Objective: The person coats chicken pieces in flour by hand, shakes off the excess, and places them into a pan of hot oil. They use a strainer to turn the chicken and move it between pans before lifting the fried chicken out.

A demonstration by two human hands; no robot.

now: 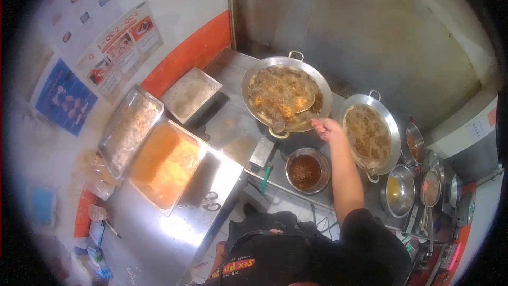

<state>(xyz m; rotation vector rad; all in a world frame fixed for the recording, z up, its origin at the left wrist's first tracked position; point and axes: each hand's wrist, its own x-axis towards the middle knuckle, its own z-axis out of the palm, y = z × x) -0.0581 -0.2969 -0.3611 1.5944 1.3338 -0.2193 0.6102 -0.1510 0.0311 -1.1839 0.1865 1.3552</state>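
Note:
My right hand (328, 128) reaches over the near right rim of a large wok (324, 86) and is closed around the handle of what looks like a skimmer (309, 107). The skimmer's round head dips into dark, bubbling oil (280, 82). Orange-brown fried pieces (290, 108) lie in and around it. Near the wok's front handle is a small round metal piece (278, 126), too blurred to name. My left hand does not show clearly; only a sliver of skin appears beside my dark shirt.
Right of my forearm stands a second wok (392, 127) of bubbling oil. Below sits a pot (327, 172) of dark liquid. Metal bowls (407, 201) crowd the right. On the left counter are an orange-filled tray (168, 209), a floury tray (127, 132), another pan (191, 95) and scissors (211, 201).

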